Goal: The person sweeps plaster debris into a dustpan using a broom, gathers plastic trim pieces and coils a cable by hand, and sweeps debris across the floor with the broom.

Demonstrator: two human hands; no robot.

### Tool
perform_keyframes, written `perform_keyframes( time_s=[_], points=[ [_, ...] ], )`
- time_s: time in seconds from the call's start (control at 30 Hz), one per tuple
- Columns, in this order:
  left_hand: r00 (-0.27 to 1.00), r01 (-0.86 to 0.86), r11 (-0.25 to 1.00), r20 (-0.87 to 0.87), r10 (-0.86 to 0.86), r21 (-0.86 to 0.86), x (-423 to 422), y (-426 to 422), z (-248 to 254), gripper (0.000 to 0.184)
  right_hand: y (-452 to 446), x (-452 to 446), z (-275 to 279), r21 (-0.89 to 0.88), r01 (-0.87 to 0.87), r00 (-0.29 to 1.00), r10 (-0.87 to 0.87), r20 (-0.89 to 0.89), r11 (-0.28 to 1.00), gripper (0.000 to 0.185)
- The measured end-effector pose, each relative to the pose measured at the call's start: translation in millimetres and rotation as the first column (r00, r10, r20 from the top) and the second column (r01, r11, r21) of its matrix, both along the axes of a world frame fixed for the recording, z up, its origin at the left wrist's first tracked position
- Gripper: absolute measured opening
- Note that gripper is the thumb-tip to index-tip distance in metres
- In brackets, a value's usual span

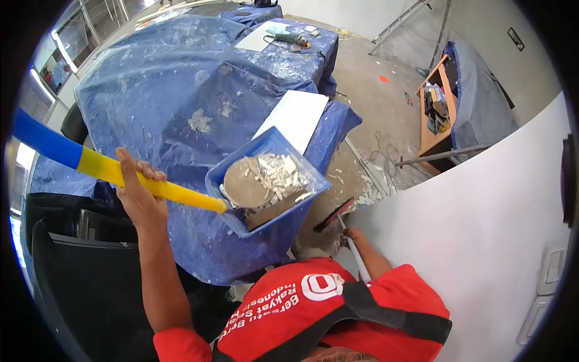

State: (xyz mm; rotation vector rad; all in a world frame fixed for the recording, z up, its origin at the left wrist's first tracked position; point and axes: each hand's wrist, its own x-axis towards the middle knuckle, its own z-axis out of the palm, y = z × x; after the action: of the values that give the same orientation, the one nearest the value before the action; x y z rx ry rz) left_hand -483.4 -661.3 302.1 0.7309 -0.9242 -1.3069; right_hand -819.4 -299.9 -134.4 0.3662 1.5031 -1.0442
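My left hand (145, 192) is wrapped round the yellow and blue pole of a long-handled dustpan (218, 175). The blue pan sits at the pole's lower end, in front of the draped table. In it lie white broken chips (283, 175), a round grey-brown flat piece (246, 183) and a brownish strip along one side. Low on the right, my right hand (356, 239) grips the pale handle of a broom (333, 216) with a red and dark head, which is down by the floor. Whether the bristles touch the floor I cannot tell.
Blue dust-stained sheeting (157, 96) covers the tables; a white board (294, 117) and a green power tool (292, 38) lie on it. Cable (386, 157) and scraps litter the floor. A ladder (401, 24), a wooden cabinet (443, 108) and a white wall (482, 211) stand right.
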Motion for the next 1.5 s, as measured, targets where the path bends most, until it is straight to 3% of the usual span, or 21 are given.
perform_keyframes(
  time_s=[0.07,0.1,0.17,0.2,0.3,0.33,0.43,0.57,0.6,0.77,0.83,0.93,1.0,1.13,1.2,1.33,1.4,1.5],
  points=[
    [0.999,0.014,1.0,-0.042,-0.015,-0.026,1,-6,10,0.036,-9,1,43,-0.237,0.146,0.975,-0.18,-0.128,0.96,0.015],
    [0.998,0.012,1.0,-0.068,-0.013,-0.011,2,-10,16,0.037,-20,-15,44,-0.243,0.135,0.974,-0.174,-0.147,0.961,0.015],
    [0.996,0.013,1.0,-0.085,-0.011,0.017,3,-13,26,0.038,-26,-39,37,-0.176,0.233,0.973,-0.227,0.051,0.957,0.008],
    [0.994,0.023,0.999,-0.109,-0.02,0.026,-1,-17,30,0.038,-40,-43,69,-0.147,0.205,0.979,-0.202,0.038,0.968,0.006],
    [0.993,0.007,0.998,-0.114,0.0,0.056,-20,-24,38,0.039,-66,-92,60,-0.047,0.277,0.958,-0.271,0.095,0.96,0.005],
    [0.995,0.006,0.999,-0.102,-0.003,0.032,-29,-28,37,0.039,-70,-105,58,-0.143,0.317,0.948,-0.315,0.041,0.938,0.005],
    [0.997,0.034,0.999,-0.077,-0.033,0.021,-61,-42,31,0.038,-88,-154,62,-0.063,0.349,0.934,-0.342,0.102,0.935,0.007],
    [0.993,0.103,0.994,-0.064,-0.101,0.026,-114,-66,21,0.036,-84,-202,54,-0.062,0.427,0.901,-0.418,0.116,0.902,0.009],
    [0.996,0.074,0.997,-0.044,-0.073,0.011,-127,-72,22,0.036,-80,-209,55,-0.059,0.421,0.907,-0.418,0.053,0.905,0.008],
    [0.995,0.094,0.996,-0.024,-0.094,-0.014,-191,-103,39,0.033,-62,-254,70,-0.095,0.464,0.881,-0.448,0.15,0.881,0.009],
    [0.988,0.15,0.988,-0.027,-0.151,-0.037,-218,-117,48,0.034,-54,-271,65,-0.013,0.549,0.818,-0.534,0.215,0.835,0.009],
    [0.986,0.161,0.986,-0.045,-0.163,-0.036,-254,-126,58,0.035,-50,-278,73,-0.026,0.63,0.75,-0.599,0.279,0.777,0.008],
    [0.98,0.184,0.981,-0.091,-0.178,0.066,-287,-151,75,0.035,-57,-295,93,0.04,0.658,0.721,-0.645,0.253,0.752,0.006],
    [0.988,0.119,0.991,-0.102,-0.113,0.057,-310,-142,61,0.038,-44,-310,34,-0.048,0.752,0.646,-0.72,0.254,0.658,0.006],
    [0.997,0.065,0.992,-0.058,-0.059,0.111,-334,-150,75,0.039,-48,-328,49,-0.058,0.772,0.628,-0.747,0.22,0.632,0.005],
    [0.996,0.078,0.993,-0.048,-0.074,0.09,-341,-149,67,0.039,-62,-366,7,-0.22,0.797,0.603,-0.751,0.269,0.562,0.008],
    [0.997,0.074,0.992,-0.031,-0.071,0.101,-348,-149,62,0.039,-60,-373,16,-0.244,0.799,0.601,-0.747,0.285,0.549,0.013],
    [0.998,0.055,0.99,0.008,-0.057,0.131,-383,-163,74,0.039,-94,-396,66,-0.128,0.935,0.352,-0.908,0.23,0.33,0.02]
  ],
)
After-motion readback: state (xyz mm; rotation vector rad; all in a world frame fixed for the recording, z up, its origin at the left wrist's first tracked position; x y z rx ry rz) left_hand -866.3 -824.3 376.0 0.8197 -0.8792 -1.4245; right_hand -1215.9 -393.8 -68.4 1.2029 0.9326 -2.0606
